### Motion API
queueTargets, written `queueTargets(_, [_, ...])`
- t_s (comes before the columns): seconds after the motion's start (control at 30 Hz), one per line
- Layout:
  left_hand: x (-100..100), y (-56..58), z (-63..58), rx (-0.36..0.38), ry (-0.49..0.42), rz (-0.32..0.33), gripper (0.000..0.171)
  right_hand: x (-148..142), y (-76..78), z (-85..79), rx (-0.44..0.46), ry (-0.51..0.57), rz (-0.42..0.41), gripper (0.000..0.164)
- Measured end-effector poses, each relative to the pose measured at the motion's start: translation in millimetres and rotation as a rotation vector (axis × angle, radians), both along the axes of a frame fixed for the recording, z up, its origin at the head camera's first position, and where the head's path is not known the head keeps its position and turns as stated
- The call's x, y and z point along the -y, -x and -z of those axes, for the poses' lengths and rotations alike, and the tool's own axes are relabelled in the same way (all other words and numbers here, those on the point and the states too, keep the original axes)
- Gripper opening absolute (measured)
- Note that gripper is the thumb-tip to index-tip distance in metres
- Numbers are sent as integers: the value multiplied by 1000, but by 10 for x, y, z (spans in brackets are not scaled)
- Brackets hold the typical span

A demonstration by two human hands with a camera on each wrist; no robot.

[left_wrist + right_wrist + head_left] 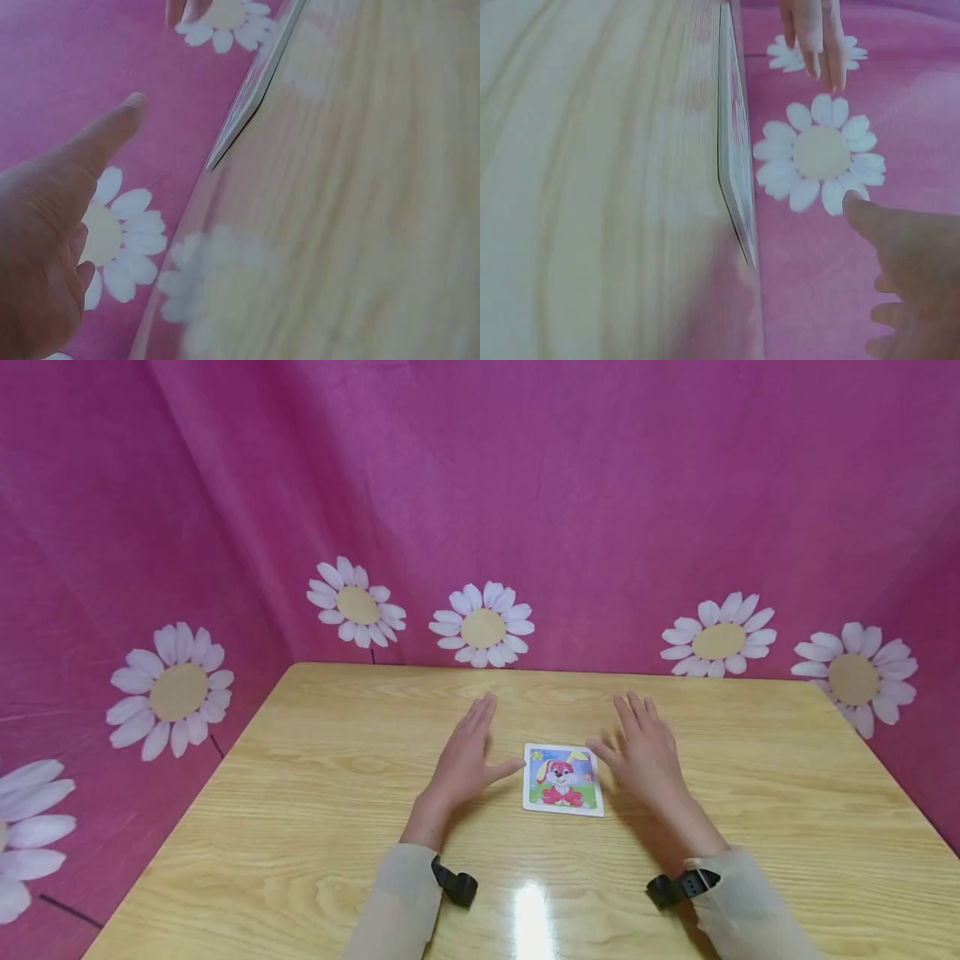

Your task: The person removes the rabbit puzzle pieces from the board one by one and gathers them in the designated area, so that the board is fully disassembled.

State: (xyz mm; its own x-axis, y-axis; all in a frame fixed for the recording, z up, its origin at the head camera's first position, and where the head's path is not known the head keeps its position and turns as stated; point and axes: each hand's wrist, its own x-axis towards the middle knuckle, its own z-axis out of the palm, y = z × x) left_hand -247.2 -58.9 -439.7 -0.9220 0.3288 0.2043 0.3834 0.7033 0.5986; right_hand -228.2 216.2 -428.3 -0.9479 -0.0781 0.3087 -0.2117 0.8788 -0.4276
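Left hand point(461, 764) and right hand point(647, 750) hover spread, holding nothing, at nine and roughly three o'clock of the rabbit picture board point(562, 779), flat on the wooden table point(300, 760). Thumbs point(504, 770) hang so near its edges that a careless sweep could, I'd judge, skid it askew. I count two hands, one board, one table, two black wristbands point(453, 883), six daisies point(482, 628) on pink curtain point(562, 485).

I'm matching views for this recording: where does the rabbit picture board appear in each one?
Head: rabbit picture board, lower half, a little right of centre, face visible.
Left wrist: board, upper middle, nearly edge-on, slanting up and right to the top edge.
Right wrist: board, near the middle, nearly edge-on, running from near the top to below mid-height.
Shared landmark: pink cloth with white flowers.
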Motion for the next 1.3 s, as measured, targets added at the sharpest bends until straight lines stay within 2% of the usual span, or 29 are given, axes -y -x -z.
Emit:
queueTargets(0.13, [-77, 0, 73, 39, -30, 25, 100, 103, 49, 44, 11, 55, -54, 79])
queueTargets(0.33, [-155, 7, 176, 109, -29, 66, 95, 243, 96, 109, 73, 118, -126, 75])
queueTargets(0.43, [-177, -4, 209, 124, 3, 80, 92, 300, 118, 133, 72, 122, -153, 71])
queueTargets(0.57, [-194, -14, 226, 97, 69, 108, 87, 362, 144, 155, 25, 138, -204, 62])
queueTargets(0.7, [-200, -18, 235, 108, 101, 124, 83, 430, 166, 182, 31, 143, -258, 50])
queueTargets(0.83, [-203, -14, 250, 142, 113, 138, 78, 484, 187, 211, 82, 113, -258, 42])
queueTargets(1.07, [-194, -13, 246, 128, 139, 176, 75, 518, 239, 240, 132, 144, -290, 26])
queueTargets(1.3, [-166, 15, 245, 145, 117, 201, 74, 531, 280, 245, 226, 170, -301, 21])
